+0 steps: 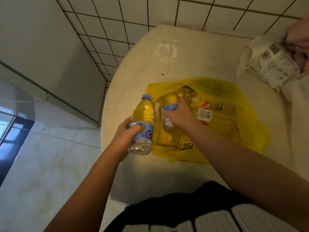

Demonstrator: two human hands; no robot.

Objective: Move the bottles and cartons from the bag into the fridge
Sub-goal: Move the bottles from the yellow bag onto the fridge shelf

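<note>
My left hand (127, 133) grips one bottle (143, 114) round its middle, held up just beside the bag (247, 131), so it is ready to carry. My right hand (179, 114) is down in the bag, fingers curled over a second bottle (168, 123), I think to take two in one trip. The bag sits open on the table (184, 52) with other bottles (215, 114) lying in it

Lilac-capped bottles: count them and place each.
2: first bottle in the left hand, outside the yellow bag; second bottle inside it, under the right hand. More may be hidden.
</note>
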